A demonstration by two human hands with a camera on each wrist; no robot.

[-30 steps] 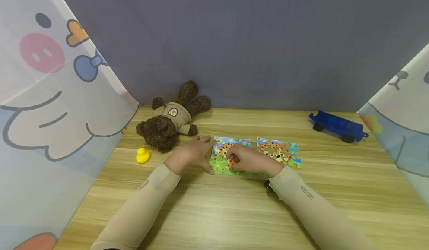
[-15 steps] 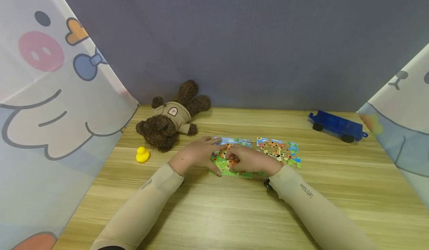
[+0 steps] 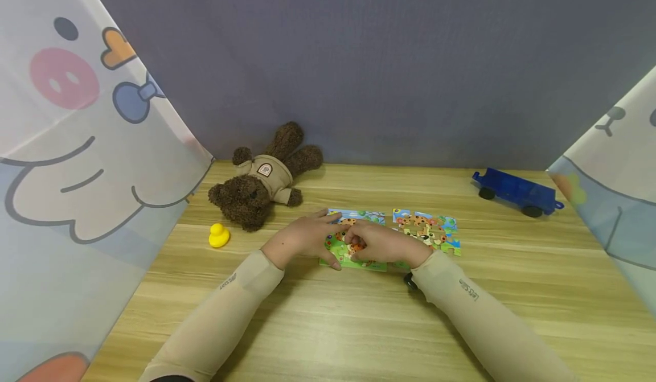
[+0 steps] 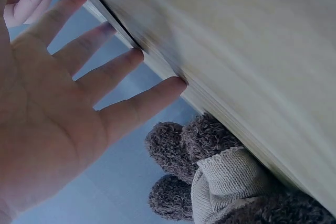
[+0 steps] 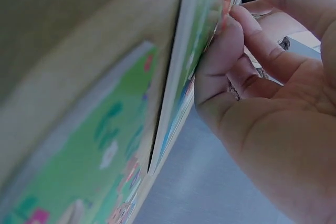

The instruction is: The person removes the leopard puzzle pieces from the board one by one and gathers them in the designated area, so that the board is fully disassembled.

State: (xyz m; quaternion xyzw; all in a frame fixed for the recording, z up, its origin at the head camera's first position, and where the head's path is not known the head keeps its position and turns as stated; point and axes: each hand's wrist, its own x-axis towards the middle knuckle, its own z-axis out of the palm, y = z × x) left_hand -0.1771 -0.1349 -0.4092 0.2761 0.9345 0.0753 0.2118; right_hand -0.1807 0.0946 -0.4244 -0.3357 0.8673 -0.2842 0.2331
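Note:
A puzzle board [image 3: 371, 266] with a leopard on green and blue lies flat on the table, partly covered by both hands. My left hand [image 3: 311, 238] reaches over its left side, fingers spread and nearly straight; in the left wrist view the fingertips [image 4: 137, 55] rest right at the surface. Over the board's right half, my right hand [image 3: 381, 242] bends its fingers, with fingertips [image 5: 233, 32] against the printed face in the right wrist view. I cannot tell whether a piece is pinched there. Beside it lies a second leopard puzzle [image 3: 435, 237] with a jigsaw-cut right edge, partly behind the right hand.
A brown teddy bear [image 3: 270, 176] in a beige top lies at the back left. In front of it stands a yellow rubber duck [image 3: 218, 235]. A blue toy wagon [image 3: 515, 189] is at the back right. Printed curtains and a grey back panel [image 3: 359, 74] enclose the table [image 3: 328, 325].
My left hand has slid a little to the right, further over the puzzle board and closer to the right hand. The right hand stays almost in place.

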